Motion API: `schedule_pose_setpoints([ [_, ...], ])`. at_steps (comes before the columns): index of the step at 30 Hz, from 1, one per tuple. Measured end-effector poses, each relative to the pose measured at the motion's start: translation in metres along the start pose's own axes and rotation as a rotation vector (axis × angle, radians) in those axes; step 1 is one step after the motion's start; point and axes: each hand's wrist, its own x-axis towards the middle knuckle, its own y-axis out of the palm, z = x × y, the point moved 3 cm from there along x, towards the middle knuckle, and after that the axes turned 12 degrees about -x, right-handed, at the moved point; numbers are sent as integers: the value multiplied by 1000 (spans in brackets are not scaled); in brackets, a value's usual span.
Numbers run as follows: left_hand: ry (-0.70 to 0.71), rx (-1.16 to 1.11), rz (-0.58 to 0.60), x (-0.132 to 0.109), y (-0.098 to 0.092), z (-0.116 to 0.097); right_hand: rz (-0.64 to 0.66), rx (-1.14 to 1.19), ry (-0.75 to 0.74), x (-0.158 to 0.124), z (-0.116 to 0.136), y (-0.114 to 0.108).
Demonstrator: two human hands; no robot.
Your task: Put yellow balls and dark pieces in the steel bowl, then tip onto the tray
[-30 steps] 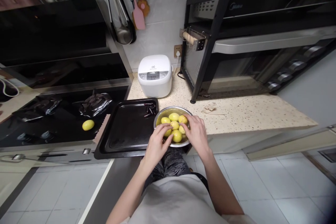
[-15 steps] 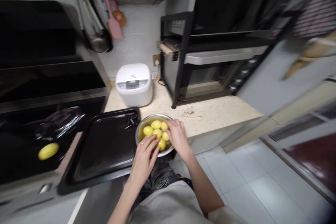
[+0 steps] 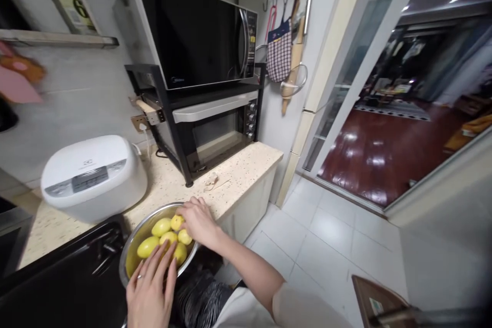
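Observation:
A steel bowl [image 3: 134, 245] holding several yellow-green fruits [image 3: 161, 226] sits on the speckled counter's front edge. My left hand [image 3: 151, 292] lies over the bowl's near side, fingers stretched out and resting on the fruits. My right hand [image 3: 199, 220] is at the bowl's far right rim, fingers curled against the fruits there; whether it grips one is hidden.
A black baking tray [image 3: 69, 277] lies left of the bowl. A white rice cooker [image 3: 92, 177] stands behind it. A toaster oven [image 3: 215, 130] sits in a black rack under a microwave [image 3: 196, 36]. Utensils hang on the wall. An open doorway [image 3: 384, 154] is at right.
The view has swung sharply to the right, away from the stove and toward the doorway. Both hands have stayed at the bowl of fruits.

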Motion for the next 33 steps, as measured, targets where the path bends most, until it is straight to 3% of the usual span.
schedule_pose_setpoints([
  [9, -15, 0, -22, 4, 1, -2, -17, -5, -15, 2, 4, -3],
  [15, -69, -151, -15, 0, -4, 2, -74, 59, 36, 0, 2, -1],
  [19, -203, -279, -17, -5, -21, 7, -225, 206, 30, -14, 4, 6],
  [23, -322, -254, -64, -6, -56, 17, -384, 344, -10, -39, 2, 8],
  [26, -384, -173, -19, -4, -85, 39, -450, 420, -78, -50, 0, 9],
  [29, -457, -90, 16, -2, -110, 75, -457, 452, -131, -51, 2, 11],
  [33, -497, -56, 108, 6, -123, 127, -437, 462, -159, -50, 8, 17],
])
